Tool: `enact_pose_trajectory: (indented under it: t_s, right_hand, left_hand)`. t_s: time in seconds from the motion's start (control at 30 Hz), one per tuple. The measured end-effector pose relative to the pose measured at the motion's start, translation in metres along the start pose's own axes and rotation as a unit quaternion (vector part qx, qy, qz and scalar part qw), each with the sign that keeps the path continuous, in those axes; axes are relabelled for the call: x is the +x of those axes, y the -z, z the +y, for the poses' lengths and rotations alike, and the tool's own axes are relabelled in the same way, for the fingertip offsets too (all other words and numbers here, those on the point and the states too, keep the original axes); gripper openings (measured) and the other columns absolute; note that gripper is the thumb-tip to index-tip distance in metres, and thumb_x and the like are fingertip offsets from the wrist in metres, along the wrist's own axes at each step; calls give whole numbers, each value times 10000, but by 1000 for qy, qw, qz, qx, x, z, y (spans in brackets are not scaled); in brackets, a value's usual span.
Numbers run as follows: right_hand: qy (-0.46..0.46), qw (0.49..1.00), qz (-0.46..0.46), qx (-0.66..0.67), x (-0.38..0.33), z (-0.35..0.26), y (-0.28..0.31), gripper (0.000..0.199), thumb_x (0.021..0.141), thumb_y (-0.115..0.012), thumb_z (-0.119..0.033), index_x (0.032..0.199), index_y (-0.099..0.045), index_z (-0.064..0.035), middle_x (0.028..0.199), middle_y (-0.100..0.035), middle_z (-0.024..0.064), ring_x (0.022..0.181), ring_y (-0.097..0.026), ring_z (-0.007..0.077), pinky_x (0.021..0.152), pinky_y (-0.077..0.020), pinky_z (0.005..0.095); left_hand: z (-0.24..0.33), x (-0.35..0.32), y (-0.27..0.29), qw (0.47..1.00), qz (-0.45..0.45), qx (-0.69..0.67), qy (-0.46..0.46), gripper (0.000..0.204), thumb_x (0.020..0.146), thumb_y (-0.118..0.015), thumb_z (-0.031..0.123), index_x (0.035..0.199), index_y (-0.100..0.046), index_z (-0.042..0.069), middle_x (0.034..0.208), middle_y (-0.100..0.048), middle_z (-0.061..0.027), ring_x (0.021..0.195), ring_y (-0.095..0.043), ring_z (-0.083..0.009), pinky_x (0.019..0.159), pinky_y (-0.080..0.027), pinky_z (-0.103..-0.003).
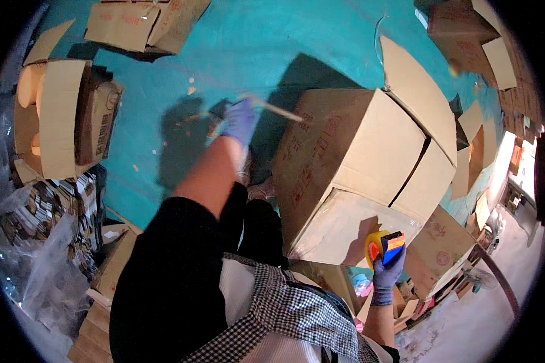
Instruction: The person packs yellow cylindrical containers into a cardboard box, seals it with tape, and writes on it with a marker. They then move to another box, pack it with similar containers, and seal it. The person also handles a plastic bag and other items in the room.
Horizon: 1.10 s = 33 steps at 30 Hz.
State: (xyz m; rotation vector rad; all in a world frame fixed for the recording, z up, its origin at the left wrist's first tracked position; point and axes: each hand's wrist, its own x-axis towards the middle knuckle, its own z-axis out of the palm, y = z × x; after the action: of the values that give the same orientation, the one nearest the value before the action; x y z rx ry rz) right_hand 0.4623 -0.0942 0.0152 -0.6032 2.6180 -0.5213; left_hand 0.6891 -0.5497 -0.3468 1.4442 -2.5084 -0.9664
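Note:
A large brown cardboard box (351, 157) lies on its side on the teal floor (236, 54), with flaps open at its right end. My right hand (386, 275), in a purple glove, grips a tape dispenser (384, 247) with a yellow roll against the box's near face. My left hand (241, 121), also gloved in purple, is stretched out over the floor left of the box and pinches a thin pale strip (275, 109) that runs toward the box's top edge. The strip is blurred.
An open carton (66, 121) with pale rolls stands at the left. Flattened cartons (145, 24) lie at the top, more cartons (466, 36) at the upper right. Plastic-wrapped packs (36, 224) pile at the lower left. Small boxes (442, 254) sit by my right hand.

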Motion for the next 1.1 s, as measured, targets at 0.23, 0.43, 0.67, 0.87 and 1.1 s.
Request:
enact_pose_trajectory:
  t_s: [0.23, 0.43, 0.67, 0.87, 1.1]
  right_hand:
    - [-7, 1000, 16, -2, 0, 2, -2, 761, 669, -699, -91, 1366, -419, 36, 1280, -550, 214, 1192, -545, 301, 1004, -426, 388]
    - [3, 1000, 13, 18, 2, 6, -1, 762, 658, -686, -85, 1365, -427, 32, 1285, -549, 210, 1201, -541, 315, 1020, -415, 387]
    - [27, 999, -5, 28, 1, 8, 2, 777, 679, -675, -95, 1387, -386, 42, 1321, -522, 201, 1237, -506, 305, 1045, -387, 392]
    - [-7, 1000, -20, 10, -6, 25, 3, 809, 669, -674, -113, 1395, -361, 61, 1343, -494, 223, 1260, -477, 315, 1068, -360, 401]
    - [-11, 994, -18, -107, 16, -11, -2, 720, 683, -685, -196, 1311, -442, 60, 1157, -570, 249, 1069, -567, 398, 950, -445, 437]
  left_hand:
    - [-157, -93, 170, 907, 65, -58, 411, 335, 877, -610, 282, 1131, -664, 69, 1177, -652, -145, 1136, -588, -337, 911, -475, -455]
    - [-99, -137, 265, 872, -128, 265, 393, 313, 852, -634, 284, 1077, -694, 75, 1054, -696, -140, 1046, -630, -340, 879, -481, -419]
    - [-63, -69, 160, 976, -60, -157, 138, 710, 888, -580, 498, 1413, -422, 47, 1419, -462, -196, 1295, -470, -310, 1070, -364, -411]
    - [199, 85, 122, 900, -145, -411, 17, 661, 945, -471, 531, 1368, -486, 23, 1413, -496, -151, 1315, -437, -300, 1104, -299, -382]
    - [349, 214, 39, 503, -384, -758, 157, 961, 869, -298, 766, 1474, -315, 20, 1496, -386, -167, 1377, -348, -314, 1150, -191, -419]
